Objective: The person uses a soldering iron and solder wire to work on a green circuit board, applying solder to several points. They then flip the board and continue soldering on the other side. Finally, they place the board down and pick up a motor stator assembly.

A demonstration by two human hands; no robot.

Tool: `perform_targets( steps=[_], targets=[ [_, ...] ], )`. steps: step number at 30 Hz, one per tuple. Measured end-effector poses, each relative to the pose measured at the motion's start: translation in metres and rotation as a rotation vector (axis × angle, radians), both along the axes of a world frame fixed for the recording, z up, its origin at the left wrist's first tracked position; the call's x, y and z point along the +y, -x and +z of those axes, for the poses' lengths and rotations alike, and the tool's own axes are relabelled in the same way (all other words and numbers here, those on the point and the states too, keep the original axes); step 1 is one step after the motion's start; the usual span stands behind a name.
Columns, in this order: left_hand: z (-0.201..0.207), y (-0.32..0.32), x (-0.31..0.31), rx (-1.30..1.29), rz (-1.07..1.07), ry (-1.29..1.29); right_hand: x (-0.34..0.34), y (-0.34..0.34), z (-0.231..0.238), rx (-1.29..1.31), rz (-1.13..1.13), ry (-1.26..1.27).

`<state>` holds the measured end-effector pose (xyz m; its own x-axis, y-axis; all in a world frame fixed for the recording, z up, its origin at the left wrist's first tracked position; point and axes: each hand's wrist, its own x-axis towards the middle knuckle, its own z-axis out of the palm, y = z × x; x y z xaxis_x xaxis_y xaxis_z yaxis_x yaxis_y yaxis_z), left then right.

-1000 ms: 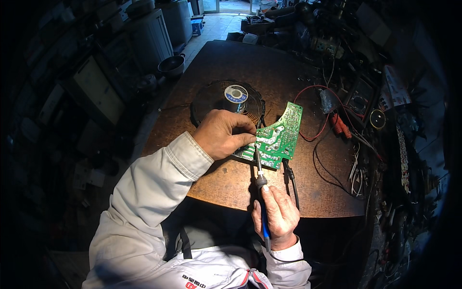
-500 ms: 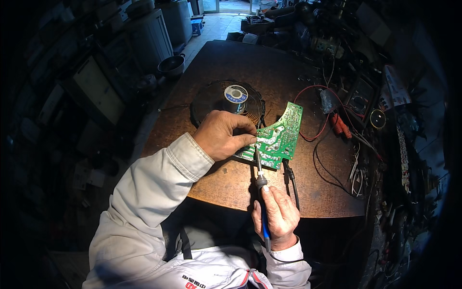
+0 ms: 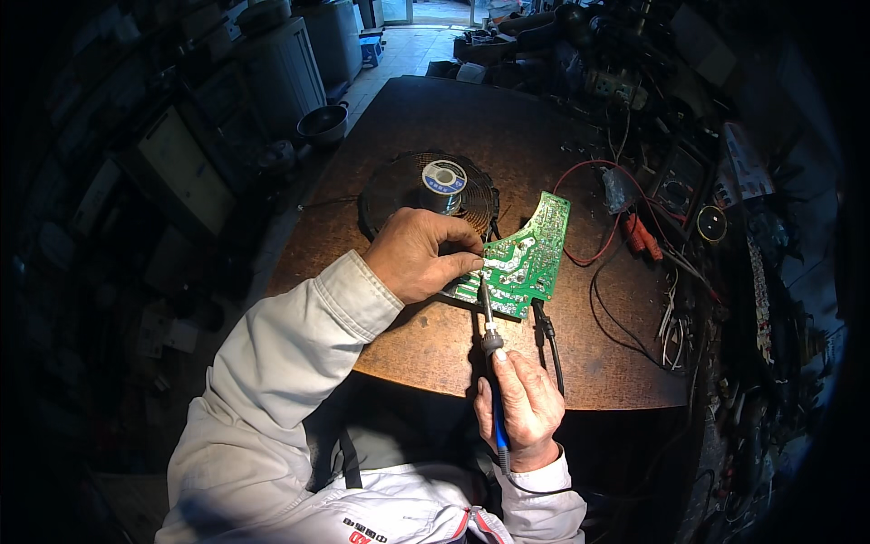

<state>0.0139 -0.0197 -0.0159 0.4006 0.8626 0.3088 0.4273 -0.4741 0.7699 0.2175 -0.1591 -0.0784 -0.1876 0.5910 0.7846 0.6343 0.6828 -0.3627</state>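
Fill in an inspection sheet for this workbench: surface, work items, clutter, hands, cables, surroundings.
Surface: brown table, worn and stained, brightly lit near the front edge.
Work items: green circuit board on the table; soldering iron angled with its tip at the board; solder spool upright on a dark round coil.
Clutter: clear plastic, red clips and loose pale wires on the right.
Left hand: fingers close together at the board; anything pinched is too small to tell.
Right hand: holds the iron.
Cables: red lead looping right; black cable below the board.
Surroundings: dim; pan at left, tiled floor beyond.
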Motion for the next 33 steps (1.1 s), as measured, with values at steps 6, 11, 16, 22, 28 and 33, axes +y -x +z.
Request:
perform_targets(
  steps=[6, 11, 16, 22, 28, 33],
  targets=[
    [-0.0007, 0.0001, 0.0006, 0.006, 0.001, -0.006, -0.0004, -0.0002, -0.0002, -0.006, -0.005, 0.005],
    [0.0, -0.0002, 0.0001, 0.014, 0.004, -0.004, -0.0006, 0.0, -0.0003, -0.006, -0.007, 0.005],
    [0.0001, -0.0007, -0.0003, 0.016, 0.007, -0.009, -0.0003, -0.0002, -0.0003, -0.008, -0.006, 0.002],
    [-0.0002, -0.0007, -0.0004, 0.022, 0.016, -0.02, -0.001, 0.0005, 0.0012, -0.005, -0.007, 0.003],
    [-0.0001, -0.0003, -0.0004, 0.023, 0.012, -0.018, 0.0002, 0.0001, 0.0009, -0.017, -0.006, -0.016],
    [0.0004, 0.0001, 0.0001, -0.004, -0.002, -0.006, -0.0005, 0.0001, 0.0007, -0.006, -0.002, -0.003]
  ],
)
